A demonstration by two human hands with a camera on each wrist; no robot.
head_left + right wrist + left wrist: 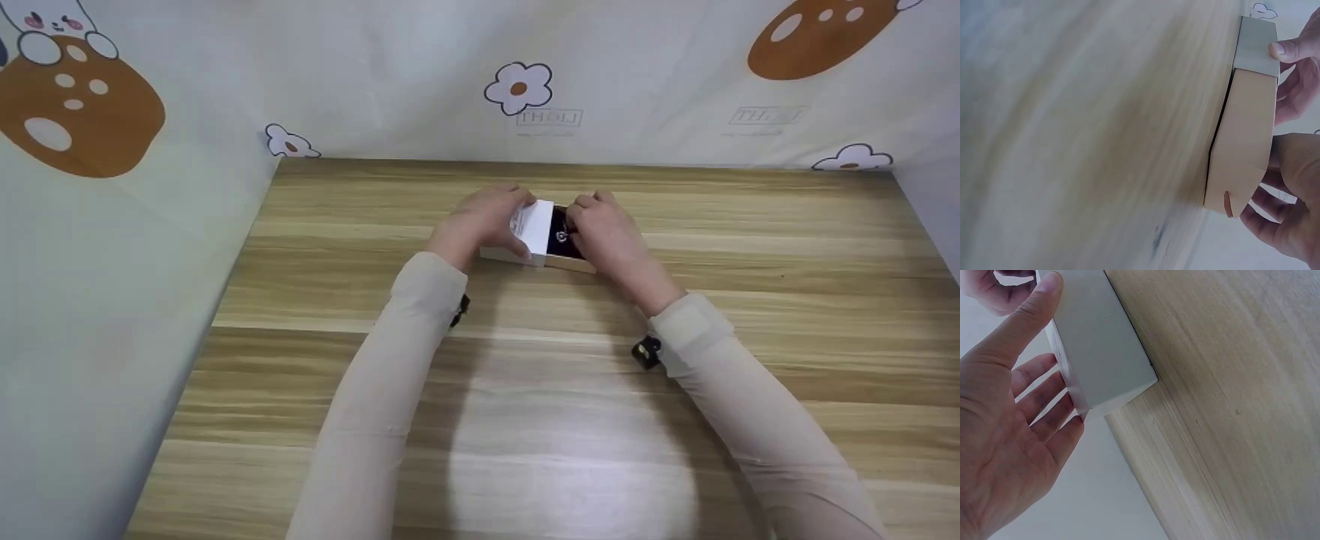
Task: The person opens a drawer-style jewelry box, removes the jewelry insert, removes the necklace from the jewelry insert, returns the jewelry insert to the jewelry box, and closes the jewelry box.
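Note:
A slide-out jewellery box lies near the far side of the table. My left hand (486,217) grips its white sleeve (535,223), thumb on the near edge and fingers behind. From the sleeve's right end sticks out the orange-tan drawer (1244,121), lined with a black insert (556,246) that bears a small silvery ornament (562,235). My right hand (609,234) bends over the drawer's right part. In the right wrist view its thumb side dips behind the drawer's upper edge and its curled fingers (1261,222) lie at the far side; their exact contact is hidden.
The box rests on a wood-grain table (562,435). Behind and to the left hangs a pale printed curtain (412,82) with flowers and brown spotted shapes. A small brown tab (1228,203) shows at the drawer's end. Both wrists carry a small black camera (646,351).

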